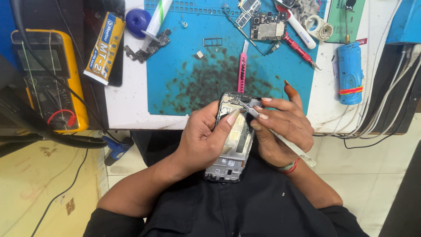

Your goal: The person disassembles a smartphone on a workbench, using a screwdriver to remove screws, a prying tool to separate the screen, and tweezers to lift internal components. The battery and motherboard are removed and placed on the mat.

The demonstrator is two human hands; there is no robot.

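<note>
Here, the left hand [204, 138] is closed around the left edge of an opened phone frame [232, 140], thumb laid across its upper face, and holds it above the lap, just short of the tabletop [127, 101] edge. The right hand [280, 127] is pinched shut on metal tweezers [247, 107], whose tips touch the upper end of the frame (the handle runs out past the wrist). Beyond both hands lies a blue work mat [184, 79] with dark stains; on it, just beyond the frame, is a pink pry tool [242, 72]. Far beyond the left hand lies a yellow-and-blue rectangular tube package [104, 48]. Beyond the right hand lies a blue cylinder with a red-and-yellow band [350, 72].
</note>
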